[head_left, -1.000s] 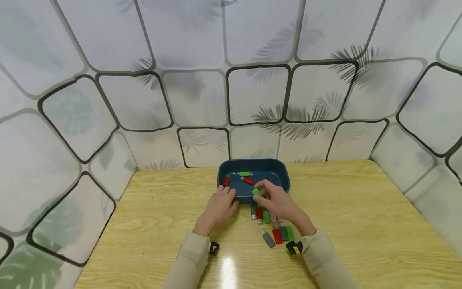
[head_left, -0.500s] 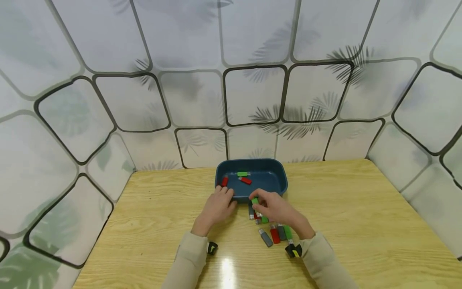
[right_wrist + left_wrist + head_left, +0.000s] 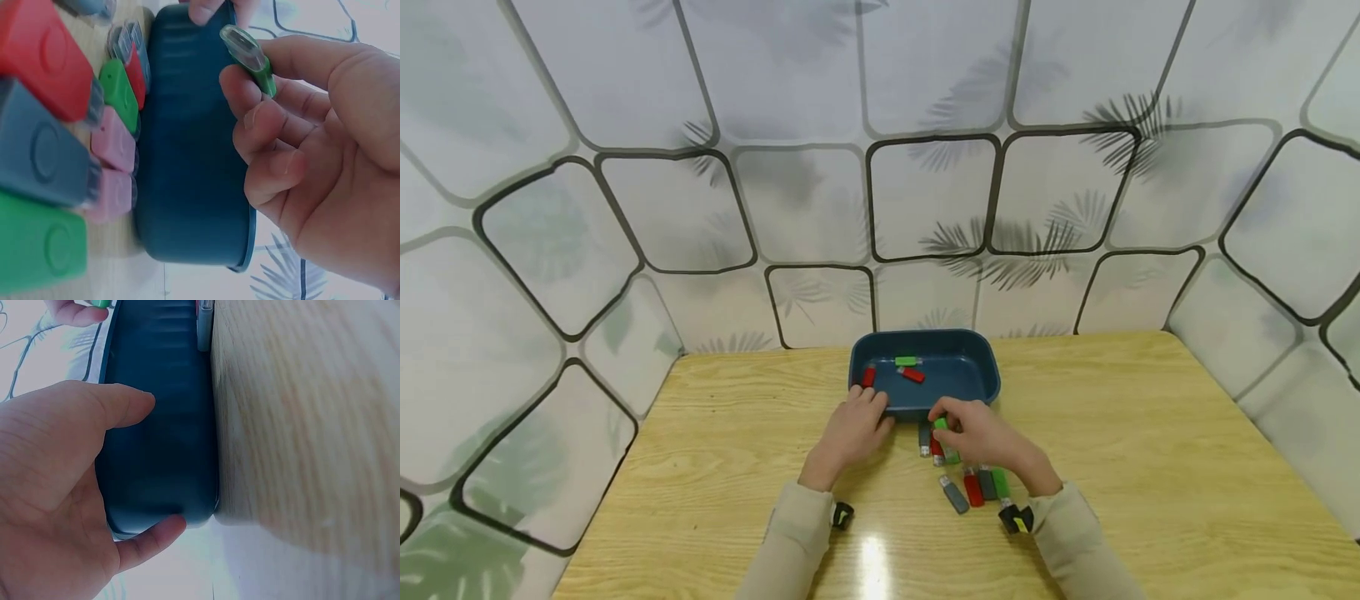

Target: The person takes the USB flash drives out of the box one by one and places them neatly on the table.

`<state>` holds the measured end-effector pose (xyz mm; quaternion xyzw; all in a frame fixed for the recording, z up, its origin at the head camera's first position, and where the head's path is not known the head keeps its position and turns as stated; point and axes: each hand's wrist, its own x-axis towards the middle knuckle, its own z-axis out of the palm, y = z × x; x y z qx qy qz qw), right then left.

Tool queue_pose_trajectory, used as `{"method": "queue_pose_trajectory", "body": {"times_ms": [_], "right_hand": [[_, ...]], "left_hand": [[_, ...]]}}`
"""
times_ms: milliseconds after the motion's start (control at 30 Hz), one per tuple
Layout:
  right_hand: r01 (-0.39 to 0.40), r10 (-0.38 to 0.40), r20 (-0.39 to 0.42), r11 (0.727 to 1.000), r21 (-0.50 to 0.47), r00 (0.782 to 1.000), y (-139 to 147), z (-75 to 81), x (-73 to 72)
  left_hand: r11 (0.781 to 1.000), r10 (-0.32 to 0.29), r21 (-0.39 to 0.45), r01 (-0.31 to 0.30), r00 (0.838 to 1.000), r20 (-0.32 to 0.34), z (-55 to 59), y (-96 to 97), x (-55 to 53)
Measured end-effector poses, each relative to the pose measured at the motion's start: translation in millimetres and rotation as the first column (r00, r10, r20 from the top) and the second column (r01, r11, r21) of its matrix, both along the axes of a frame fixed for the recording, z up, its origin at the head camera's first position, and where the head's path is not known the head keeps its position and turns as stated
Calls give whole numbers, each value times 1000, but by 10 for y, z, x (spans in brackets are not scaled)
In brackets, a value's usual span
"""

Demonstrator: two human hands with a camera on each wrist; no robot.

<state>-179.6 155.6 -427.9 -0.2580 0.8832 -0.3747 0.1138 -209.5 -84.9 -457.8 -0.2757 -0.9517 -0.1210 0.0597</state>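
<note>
My left hand (image 3: 848, 429) holds the front left corner of a dark blue plastic bin (image 3: 955, 379), its fingers over the rim. In the left wrist view the thumb (image 3: 128, 405) lies along the outer wall. My right hand (image 3: 981, 432) pinches a green USB stick (image 3: 253, 59) between thumb and fingers, connector end outward. It hovers just before the bin's front wall, above a row of USB sticks: grey (image 3: 924, 437), red (image 3: 134, 78), green (image 3: 119, 94) and pink (image 3: 114, 139). Inside the bin lie a green stick (image 3: 906, 362) and two red ones, including a red stick (image 3: 913, 375).
Nearer me, a second group of USB sticks lies on the wooden table (image 3: 737, 467): a tilted grey stick (image 3: 954, 495), a red one (image 3: 973, 489), another grey one (image 3: 987, 483) and a green one (image 3: 1000, 482). A patterned curtain (image 3: 820, 208) stands behind the table.
My right hand has drawn back from over the bin's front rim toward the row of sticks, still pinching the green USB stick, which has turned in the fingers. The left hand stays on the bin.
</note>
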Motion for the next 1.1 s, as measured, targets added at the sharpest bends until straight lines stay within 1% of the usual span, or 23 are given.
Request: {"method": "queue_pose_trajectory", "body": {"times_ms": [100, 200, 367, 500, 633, 800, 900, 1100], "right_hand": [[22, -22, 18, 1000, -14, 1000, 38, 1, -10], [21, -21, 36, 1000, -3, 999, 35, 5, -7], [-10, 10, 3, 998, 61, 1000, -19, -12, 4], [-40, 41, -12, 995, 91, 999, -66, -30, 25], [-75, 76, -4, 990, 121, 997, -95, -30, 44], [-75, 77, -1, 984, 159, 997, -113, -19, 64], [-75, 73, 17, 983, 166, 997, -125, -25, 70], [-120, 110, 67, 977, 177, 992, -160, -67, 69]], "left_hand": [[1000, 1, -4, -1, 1000, 0, -4, 5, -5], [1000, 3, -5, -3, 1000, -1, -9, 2, -4], [1000, -3, -4, 3, 1000, -7, -7, -4, 0], [1000, -9, -10, 9, 1000, -13, -6, -5, -2], [1000, -7, -12, 7, 1000, -17, 3, -2, -8], [1000, -5, -4, 5, 1000, -20, 27, 4, -13], [1000, -8, -3, 8, 1000, -16, 29, 6, -13], [1000, -8, -4, 8, 1000, -11, 6, 0, -5]]}}
